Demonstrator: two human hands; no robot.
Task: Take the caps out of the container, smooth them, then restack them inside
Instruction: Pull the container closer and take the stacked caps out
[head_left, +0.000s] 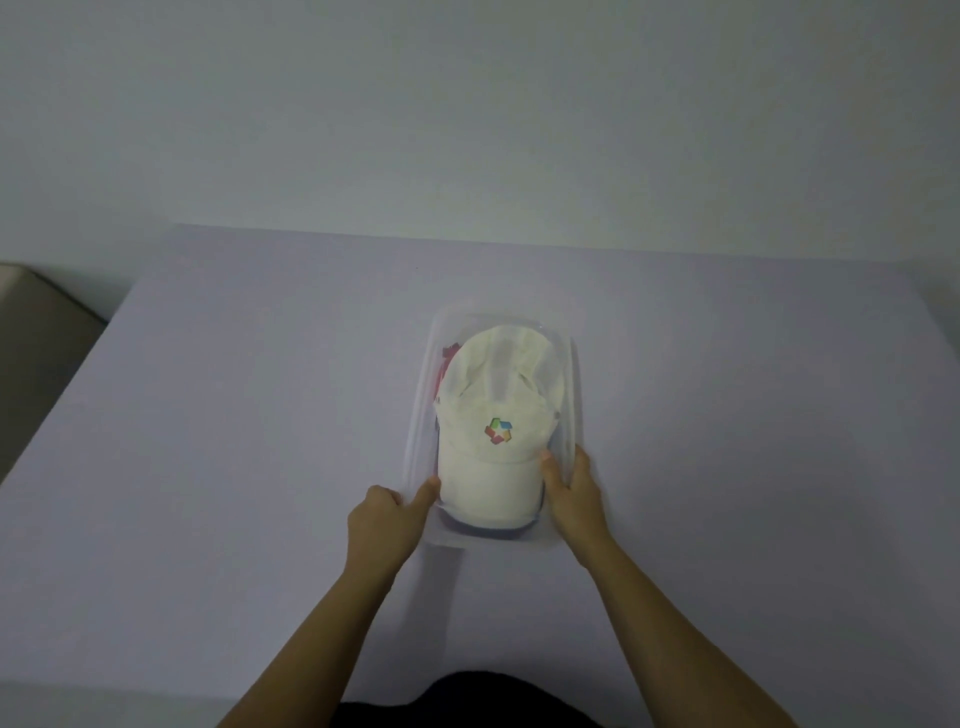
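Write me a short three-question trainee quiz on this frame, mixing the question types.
1. True or false: the white cap lies outside the clear container.
2. Which colour shows beneath the white cap at the container's far-left side? A) red B) green C) yellow
3. Fill in: the white cap's ___ lies at the container's near end.

Key: 1 false, it sits on top inside the container; 2 A, a red cap peeks out there; 3 brim.
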